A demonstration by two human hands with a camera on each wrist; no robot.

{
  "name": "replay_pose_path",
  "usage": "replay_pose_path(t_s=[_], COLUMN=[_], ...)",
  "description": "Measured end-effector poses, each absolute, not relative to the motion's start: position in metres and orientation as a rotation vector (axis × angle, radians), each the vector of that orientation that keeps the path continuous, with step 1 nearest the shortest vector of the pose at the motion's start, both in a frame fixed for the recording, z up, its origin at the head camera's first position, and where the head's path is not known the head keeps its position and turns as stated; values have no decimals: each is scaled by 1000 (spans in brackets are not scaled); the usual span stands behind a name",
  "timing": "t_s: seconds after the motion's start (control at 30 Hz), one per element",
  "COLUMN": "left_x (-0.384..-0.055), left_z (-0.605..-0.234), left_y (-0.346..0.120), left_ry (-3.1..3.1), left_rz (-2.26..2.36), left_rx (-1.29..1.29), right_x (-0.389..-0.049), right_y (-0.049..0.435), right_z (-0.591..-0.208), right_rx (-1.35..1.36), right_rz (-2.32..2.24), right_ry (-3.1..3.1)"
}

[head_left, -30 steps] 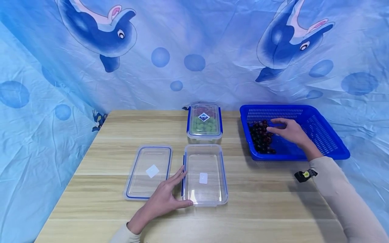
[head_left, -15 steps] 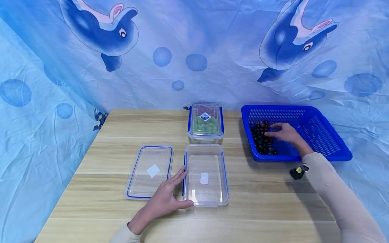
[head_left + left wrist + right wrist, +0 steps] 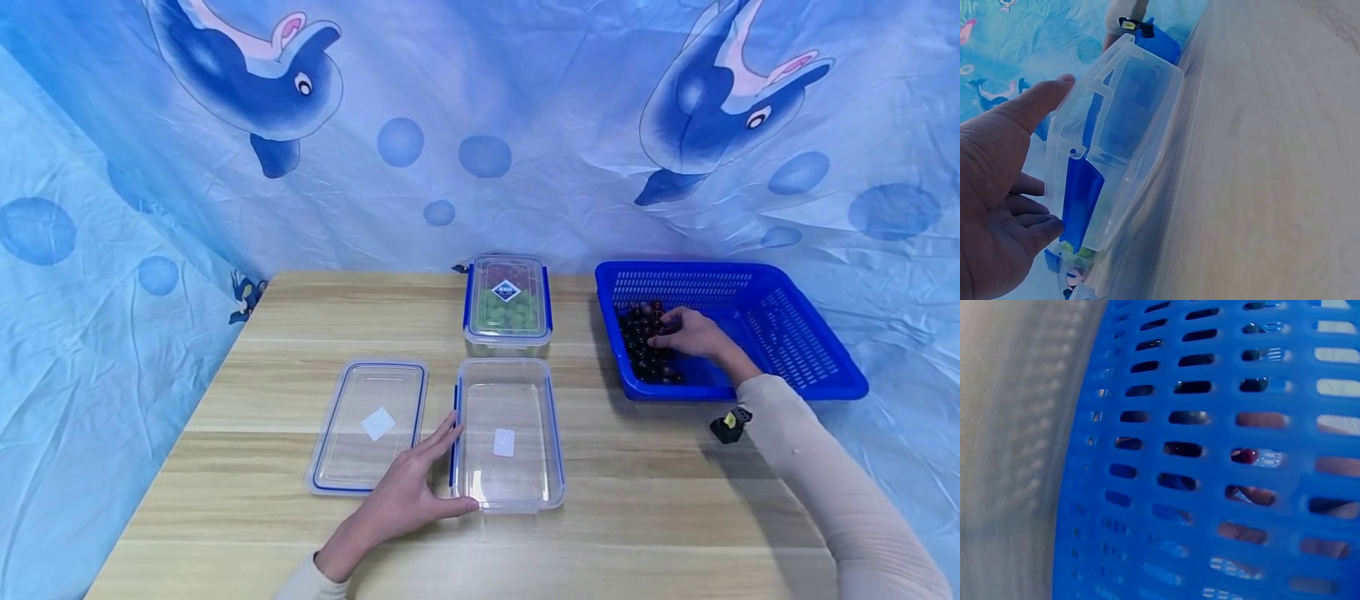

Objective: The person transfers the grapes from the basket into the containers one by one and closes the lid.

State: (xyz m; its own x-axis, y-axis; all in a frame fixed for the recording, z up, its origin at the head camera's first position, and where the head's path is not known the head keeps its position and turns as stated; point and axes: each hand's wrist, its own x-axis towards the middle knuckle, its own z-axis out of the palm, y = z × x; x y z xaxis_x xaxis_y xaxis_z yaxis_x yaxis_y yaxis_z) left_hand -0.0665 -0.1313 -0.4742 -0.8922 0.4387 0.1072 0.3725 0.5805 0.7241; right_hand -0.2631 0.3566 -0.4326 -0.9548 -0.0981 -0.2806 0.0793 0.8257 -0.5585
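Note:
My left hand (image 3: 405, 492) rests at the near left corner of a clear lidless food container (image 3: 504, 467). Its thumb touches the near rim and its fingers touch the left side, by a blue clip (image 3: 1082, 200) in the left wrist view. Inside a blue plastic basket (image 3: 810, 350), my right hand (image 3: 697, 335) reaches down onto a bunch of dark grapes (image 3: 645, 350), thumb and fingers bent around some of them. Whether they grip any is hidden. From the right wrist, the basket's slotted wall (image 3: 1166, 431) screens the hand and grapes.
A clear lid (image 3: 367, 425) with a blue seal lies left of the container. Behind it stands a closed container (image 3: 507, 304) with green and dark red fruit. A dolphin-print curtain (image 3: 480, 100) hangs behind the wooden table (image 3: 247, 467).
My right hand has moved down and slightly left onto the grapes, and its fingers have drawn closer to its thumb. The left hand has stayed at the container's corner.

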Motion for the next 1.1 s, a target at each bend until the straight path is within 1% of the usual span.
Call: replay_pose_path(t_s=[0.17,0.4,0.57,0.93,1.1], left_x=[-66,-66,-66,-65,-66], left_z=[-475,-476,-476,-477,-477], left_y=[-131,-131,-132,-131,-131], left_ry=[2720,2711,2707,2700,2695], left_rz=[1216,1213,1217,1224,1218], left_rx=[699,681,673,678,673], right_x=[-263,-263,-267,-260,-259], right_y=[356,356,359,359,364], right_z=[-433,-432,-438,-436,-435], right_rx=[-20,55,23,33,77], right_rz=[-827,-763,-748,-887,-1110], right_ry=[2778,2775,2738,2775,2696])
